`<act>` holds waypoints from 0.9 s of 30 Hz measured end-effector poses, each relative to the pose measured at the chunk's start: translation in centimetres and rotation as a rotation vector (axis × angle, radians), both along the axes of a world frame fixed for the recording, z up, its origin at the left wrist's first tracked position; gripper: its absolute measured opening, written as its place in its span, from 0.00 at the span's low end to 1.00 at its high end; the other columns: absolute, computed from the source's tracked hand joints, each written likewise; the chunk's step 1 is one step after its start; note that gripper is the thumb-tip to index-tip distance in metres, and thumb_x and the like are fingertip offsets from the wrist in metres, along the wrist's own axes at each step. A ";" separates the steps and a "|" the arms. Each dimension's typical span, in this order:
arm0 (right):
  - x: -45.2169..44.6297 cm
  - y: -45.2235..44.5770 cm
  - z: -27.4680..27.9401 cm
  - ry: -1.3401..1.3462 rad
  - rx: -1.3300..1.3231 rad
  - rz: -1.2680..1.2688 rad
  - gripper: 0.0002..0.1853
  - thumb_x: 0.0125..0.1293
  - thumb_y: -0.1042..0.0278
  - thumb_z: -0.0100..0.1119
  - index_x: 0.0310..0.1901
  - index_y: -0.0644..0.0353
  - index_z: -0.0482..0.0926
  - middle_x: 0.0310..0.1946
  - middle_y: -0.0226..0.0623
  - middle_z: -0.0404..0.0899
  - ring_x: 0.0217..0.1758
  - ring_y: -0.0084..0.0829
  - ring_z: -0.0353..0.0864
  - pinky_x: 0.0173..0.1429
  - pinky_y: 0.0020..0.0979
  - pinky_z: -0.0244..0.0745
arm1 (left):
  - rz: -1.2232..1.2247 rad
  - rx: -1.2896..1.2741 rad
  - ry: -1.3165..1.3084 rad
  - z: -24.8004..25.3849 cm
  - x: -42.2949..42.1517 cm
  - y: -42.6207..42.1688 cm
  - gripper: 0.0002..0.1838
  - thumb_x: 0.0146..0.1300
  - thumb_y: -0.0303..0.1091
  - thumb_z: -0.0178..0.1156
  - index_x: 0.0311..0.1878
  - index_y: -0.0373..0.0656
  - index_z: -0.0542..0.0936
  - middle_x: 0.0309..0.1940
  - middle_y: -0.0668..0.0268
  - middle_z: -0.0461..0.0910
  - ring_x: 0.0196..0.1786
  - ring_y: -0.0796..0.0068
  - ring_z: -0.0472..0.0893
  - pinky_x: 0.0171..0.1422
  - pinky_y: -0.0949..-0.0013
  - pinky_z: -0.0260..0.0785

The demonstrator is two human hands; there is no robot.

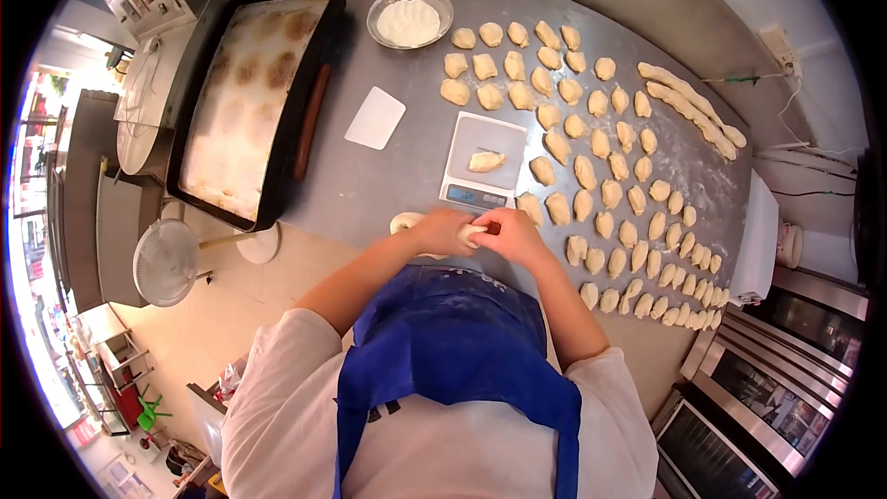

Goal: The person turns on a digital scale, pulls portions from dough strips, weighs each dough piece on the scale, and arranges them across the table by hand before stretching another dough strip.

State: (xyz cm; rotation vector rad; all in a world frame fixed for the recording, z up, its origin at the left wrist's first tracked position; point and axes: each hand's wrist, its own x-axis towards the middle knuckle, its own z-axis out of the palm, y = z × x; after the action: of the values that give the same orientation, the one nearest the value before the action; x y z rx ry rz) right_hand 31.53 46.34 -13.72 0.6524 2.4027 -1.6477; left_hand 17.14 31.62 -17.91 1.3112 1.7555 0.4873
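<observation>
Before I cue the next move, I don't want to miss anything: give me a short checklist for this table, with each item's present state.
1. Dough piece under control: ok, the left hand and right hand meet at it.
2. Scale free of dough: not ok, a lump lies on its plate.
3. Scale reading: cannot tell, the display is lit but its digits are too small.
4. Flour available: ok, there is some in the bowl.
5. White scraper unobstructed: ok, it lies flat on the table, nothing on it.
</observation>
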 end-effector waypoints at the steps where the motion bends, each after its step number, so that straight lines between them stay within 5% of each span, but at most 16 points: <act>1: 0.0 0.1 -0.2 0.034 0.056 0.025 0.11 0.58 0.65 0.71 0.39 0.63 0.87 0.34 0.40 0.88 0.35 0.31 0.87 0.43 0.31 0.80 | 0.039 0.033 -0.032 0.1 0.3 0.1 0.25 0.52 0.49 0.71 0.50 0.47 0.83 0.41 0.55 0.86 0.49 0.50 0.84 0.55 0.53 0.76; 6: 0.5 0.6 0.5 -0.027 0.139 0.000 0.09 0.51 0.65 0.69 0.34 0.59 0.86 0.29 0.42 0.86 0.33 0.43 0.86 0.41 0.38 0.80 | 0.095 0.194 0.001 -0.9 2.6 -0.1 0.20 0.63 0.49 0.65 0.52 0.48 0.82 0.43 0.56 0.85 0.48 0.48 0.83 0.53 0.52 0.76; 9: 0.9 0.6 0.4 -0.081 0.197 0.057 0.09 0.50 0.66 0.69 0.33 0.58 0.86 0.27 0.40 0.86 0.30 0.38 0.85 0.38 0.36 0.80 | -0.098 0.104 0.166 -0.3 2.2 0.1 0.15 0.69 0.47 0.57 0.50 0.48 0.81 0.42 0.58 0.84 0.47 0.51 0.84 0.53 0.52 0.76; 12: 1.0 -0.8 0.1 -0.082 -0.023 -0.067 0.08 0.51 0.68 0.72 0.33 0.59 0.86 0.25 0.37 0.85 0.28 0.32 0.84 0.36 0.33 0.79 | -0.166 -0.026 0.286 0.1 2.0 1.4 0.16 0.71 0.48 0.54 0.48 0.48 0.81 0.42 0.60 0.85 0.47 0.54 0.85 0.53 0.52 0.76; 15: -0.3 -1.2 0.6 0.071 -0.543 -0.318 0.09 0.51 0.70 0.76 0.34 0.59 0.86 0.24 0.34 0.83 0.25 0.27 0.81 0.35 0.32 0.77 | -0.110 -0.114 0.237 -3.7 2.4 1.7 0.18 0.70 0.52 0.55 0.48 0.48 0.81 0.40 0.60 0.85 0.44 0.56 0.85 0.51 0.51 0.75; 20: -4.6 4.9 -3.4 0.401 0.368 -0.412 0.11 0.52 0.69 0.78 0.36 0.61 0.86 0.31 0.35 0.82 0.35 0.36 0.82 0.42 0.35 0.78 | -0.106 0.086 0.401 -2.1 3.7 0.5 0.27 0.64 0.60 0.61 0.55 0.48 0.80 0.44 0.59 0.84 0.48 0.58 0.84 0.56 0.54 0.73; 22: -5.3 5.5 -6.0 0.419 0.576 -0.262 0.11 0.54 0.69 0.76 0.37 0.61 0.86 0.36 0.37 0.81 0.40 0.42 0.81 0.47 0.38 0.78 | -0.049 0.119 0.412 -2.4 3.2 -0.8 0.29 0.62 0.60 0.64 0.56 0.48 0.79 0.47 0.59 0.83 0.51 0.58 0.83 0.58 0.55 0.71; 27: -6.3 4.3 -5.7 0.578 0.760 -0.431 0.10 0.61 0.71 0.69 0.41 0.61 0.79 0.48 0.45 0.75 0.50 0.49 0.75 0.55 0.43 0.73 | 0.024 0.168 0.513 -2.1 1.6 -3.1 0.29 0.57 0.54 0.70 0.57 0.47 0.79 0.49 0.58 0.80 0.54 0.55 0.80 0.60 0.54 0.70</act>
State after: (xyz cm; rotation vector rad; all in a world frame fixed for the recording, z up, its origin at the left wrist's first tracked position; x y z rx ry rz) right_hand 25.22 50.64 -19.40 0.9440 3.5735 -1.0724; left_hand 18.73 28.49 -19.98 1.6395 2.1860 0.3325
